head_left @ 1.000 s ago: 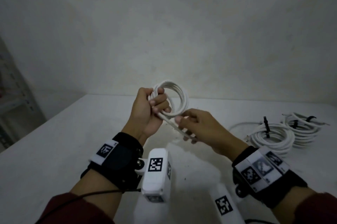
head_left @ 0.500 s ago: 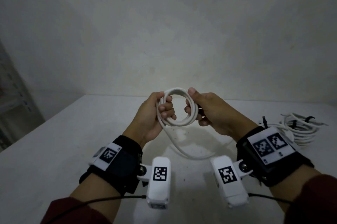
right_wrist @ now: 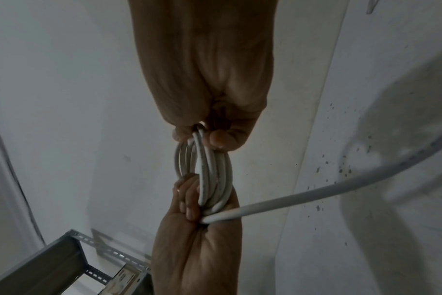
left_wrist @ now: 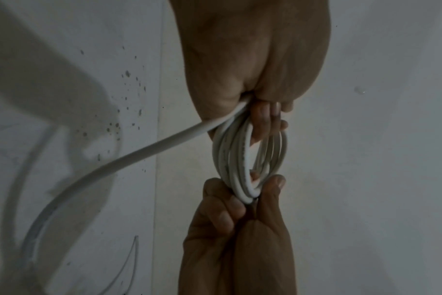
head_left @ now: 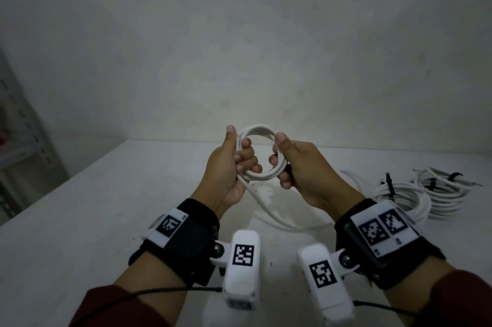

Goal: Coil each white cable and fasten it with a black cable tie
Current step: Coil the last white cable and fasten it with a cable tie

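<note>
A white cable coil (head_left: 259, 131) of several loops is held upright above the table between both hands. My left hand (head_left: 234, 164) grips its left side, fingers curled through the loop. My right hand (head_left: 290, 161) grips its right side, thumb on top. The cable's loose tail (head_left: 274, 216) drops from my left hand to the table and runs right. In the left wrist view the coil (left_wrist: 236, 159) sits edge-on between my left hand (left_wrist: 260, 119) above and my right hand (left_wrist: 240, 199) below. The right wrist view shows the coil (right_wrist: 209, 171) and its tail (right_wrist: 316, 193).
Two coiled white cables (head_left: 404, 196) (head_left: 442, 191) with black ties (head_left: 389, 185) lie on the white table (head_left: 106, 207) at the right. A metal shelf (head_left: 18, 156) stands at the left edge. A plain wall is behind.
My right hand rose from the loose tail to grip the coil's right side. The coil now has one more loop, and both hands lifted slightly and came level.
</note>
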